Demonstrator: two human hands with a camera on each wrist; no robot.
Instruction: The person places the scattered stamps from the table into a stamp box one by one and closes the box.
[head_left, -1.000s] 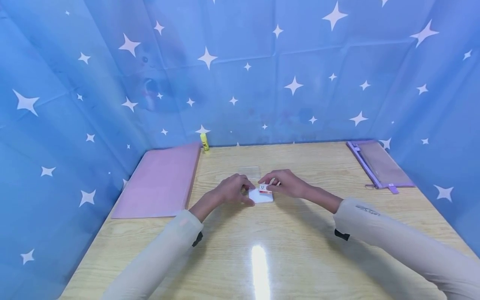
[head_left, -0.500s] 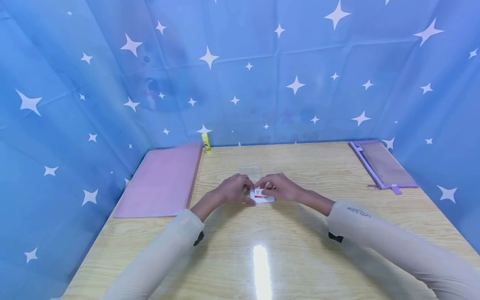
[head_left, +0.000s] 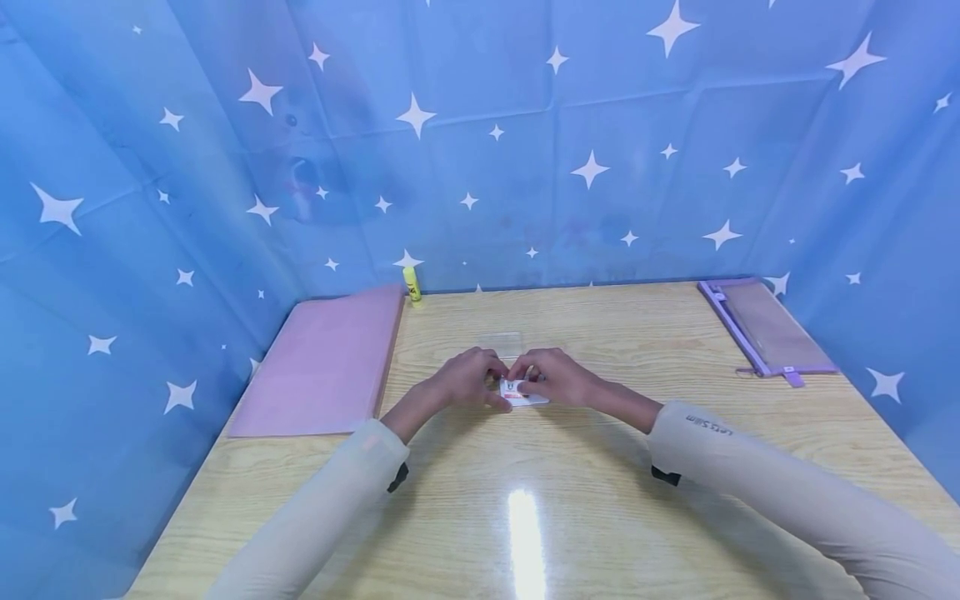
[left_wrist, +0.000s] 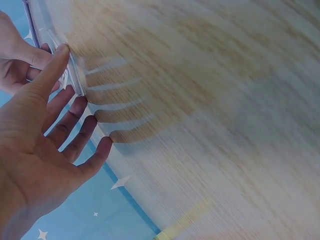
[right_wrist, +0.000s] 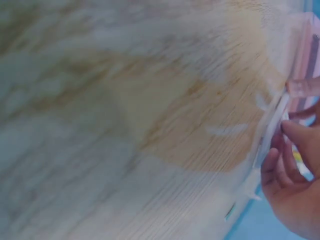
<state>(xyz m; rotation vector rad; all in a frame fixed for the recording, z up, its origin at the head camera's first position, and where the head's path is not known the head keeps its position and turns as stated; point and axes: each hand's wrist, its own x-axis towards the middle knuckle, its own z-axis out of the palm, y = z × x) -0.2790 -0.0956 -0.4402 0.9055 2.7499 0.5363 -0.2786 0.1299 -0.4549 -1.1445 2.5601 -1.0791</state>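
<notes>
A flat white rectangular case (head_left: pixel 534 400) lies on the table between my hands in the head view. My left hand (head_left: pixel 467 379) holds its left end, thumb at the near edge and fingers at the far side. In the left wrist view that hand (left_wrist: pixel 45 130) has its thumb on the case's edge (left_wrist: pixel 77 82), the other fingers spread along the table. Over the case, my right hand (head_left: pixel 558 377) pinches a small white piece with a red band and dark mark (head_left: pixel 514 389). The right wrist view shows the right hand (right_wrist: pixel 295 160) at the case's edge (right_wrist: pixel 270 130).
Just behind the case lies a clear rectangular plastic piece (head_left: pixel 501 343). A pink folder (head_left: pixel 322 367) occupies the table's left side, with a yellow glue stick (head_left: pixel 412 284) at its far corner. A purple-edged mesh zip pouch (head_left: pixel 768 329) lies at the back right, before a blue starred curtain (head_left: pixel 480 150).
My right hand has moved left and slightly nearer, bringing the small white piece down over the left part of the case. The left hand has stayed at the case's left end.
</notes>
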